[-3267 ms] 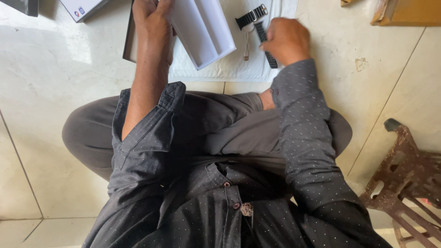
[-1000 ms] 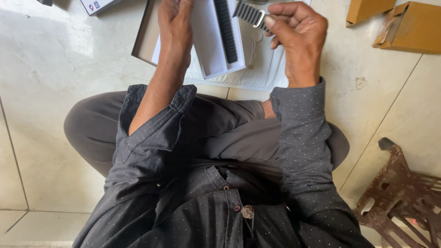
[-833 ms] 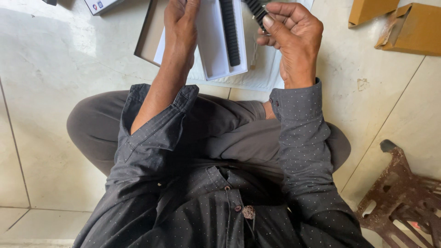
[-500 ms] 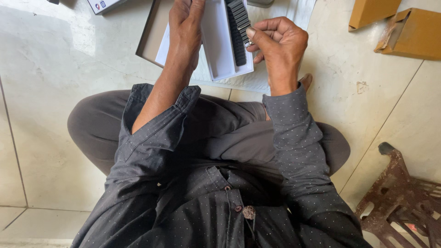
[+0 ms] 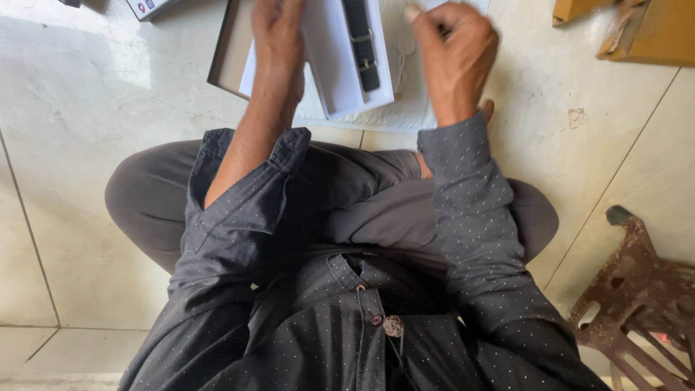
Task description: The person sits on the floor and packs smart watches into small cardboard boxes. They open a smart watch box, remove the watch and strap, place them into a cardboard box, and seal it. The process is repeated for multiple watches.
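A person sits cross-legged on a pale tiled floor [image 5: 87, 145], seen from above, in a dark dotted shirt and grey trousers. Two hands work at the top centre of the frame.

The left hand [image 5: 279, 36] lies flat on one white tray [image 5: 329, 58], fingers stretched and pressed down on its left part; it closes on nothing. In the tray's right half lies one black strap [image 5: 360, 43] with a metal buckle, running top to bottom. The tray sits over one open box [image 5: 226, 54], whose brown wall shows at upper left, and over a white padded sheet [image 5: 405, 108] on the floor.

The right hand [image 5: 456, 54] is just right of the tray, fingers curled, thumb raised at its upper left. Something small and dark shows between the fingers at the top; whether they pinch it I cannot tell. One thin white string with a small tag [image 5: 402, 58] hangs between that hand and the tray.

At upper right lie two brown cartons [image 5: 648, 32]. One small white packet [image 5: 148, 7] shows at the upper left edge. One rusty brown stool [image 5: 637, 289] stands at lower right.
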